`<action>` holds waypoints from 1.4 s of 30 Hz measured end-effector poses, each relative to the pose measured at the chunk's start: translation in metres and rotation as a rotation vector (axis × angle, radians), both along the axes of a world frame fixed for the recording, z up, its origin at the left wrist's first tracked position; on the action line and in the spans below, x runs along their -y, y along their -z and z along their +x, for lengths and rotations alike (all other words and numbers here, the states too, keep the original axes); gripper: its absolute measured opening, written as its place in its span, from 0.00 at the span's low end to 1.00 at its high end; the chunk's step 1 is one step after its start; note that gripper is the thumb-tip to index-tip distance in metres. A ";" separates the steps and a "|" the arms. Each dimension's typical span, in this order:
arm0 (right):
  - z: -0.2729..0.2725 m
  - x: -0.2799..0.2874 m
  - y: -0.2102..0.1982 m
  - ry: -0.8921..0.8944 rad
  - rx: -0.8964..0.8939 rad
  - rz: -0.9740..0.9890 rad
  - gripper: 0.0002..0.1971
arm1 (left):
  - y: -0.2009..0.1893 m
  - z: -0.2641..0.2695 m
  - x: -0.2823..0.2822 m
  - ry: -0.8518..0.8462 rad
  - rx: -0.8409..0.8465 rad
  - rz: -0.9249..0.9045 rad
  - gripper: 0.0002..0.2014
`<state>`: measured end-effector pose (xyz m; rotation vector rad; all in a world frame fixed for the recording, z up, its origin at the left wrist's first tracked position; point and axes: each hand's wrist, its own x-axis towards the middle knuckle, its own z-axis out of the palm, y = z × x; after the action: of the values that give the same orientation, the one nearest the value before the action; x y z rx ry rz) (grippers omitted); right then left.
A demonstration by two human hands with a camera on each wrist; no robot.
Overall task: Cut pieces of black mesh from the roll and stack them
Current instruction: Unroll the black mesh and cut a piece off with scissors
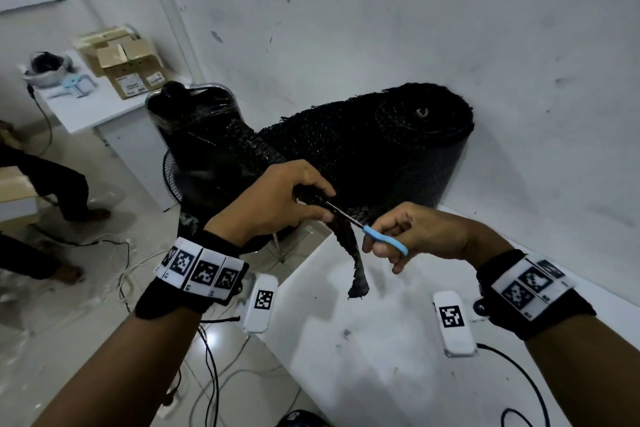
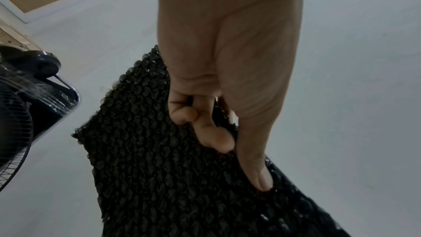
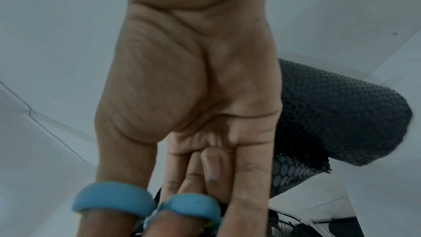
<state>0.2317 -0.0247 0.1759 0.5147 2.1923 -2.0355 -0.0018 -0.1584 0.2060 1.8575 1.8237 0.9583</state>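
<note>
Head view: the roll of black mesh [image 1: 398, 142] stood on end in the corner against the white wall [image 1: 381, 10], at the far edge of the white table [image 1: 363, 340]. A loose length of mesh ran from the roll toward the person.

The left hand [image 1: 277, 201] gripped this mesh strip [image 1: 353, 253] from above, fingers curled over it and thumb underneath; the free end hung down below the hand, above the table top. In the left wrist view the left hand [image 2: 227, 78] had its fingertips [image 2: 218, 138] pressed into the mesh [image 2: 159, 168], which spread out beneath and beyond the palm.

The right hand [image 1: 415, 236] held blue-handled scissors [image 1: 377, 234], just to the right of the left hand. The blades pointed at the mesh right beside the left fingers; whether they touched it could not be told. In the right wrist view the thumb and a finger sat through the blue loops [image 3: 145, 199].

A black fan [image 1: 194, 156] stood left of the roll.
</note>
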 end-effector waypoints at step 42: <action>-0.004 0.009 0.006 0.028 -0.010 -0.034 0.10 | 0.007 0.013 0.003 0.036 0.027 -0.029 0.14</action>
<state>0.2280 -0.0337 0.1704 0.5360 2.1637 -2.0897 0.0113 -0.1611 0.1990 1.8440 1.7734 0.9350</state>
